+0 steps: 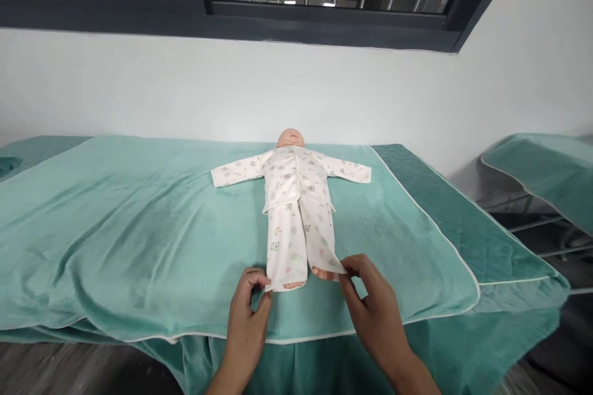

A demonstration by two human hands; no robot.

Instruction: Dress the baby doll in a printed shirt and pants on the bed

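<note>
At lower centre, left hand (247,315) and right hand (377,311) pinch the trousers (287,241) by the outer corners, fingertips (351,262) together, seemingly so they lie flat on the doll (291,137).

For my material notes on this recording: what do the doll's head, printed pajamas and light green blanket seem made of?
Doll's head: probably vinyl or similar plastic; smooth, with a faint sheen.
Printed pajamas: likely thin cotton; matte, the cloth draping softly at the hems.
Light green blanket: apparently velvety plush, perhaps polyester; its nap shows lighter and darker brushed patches.
</note>
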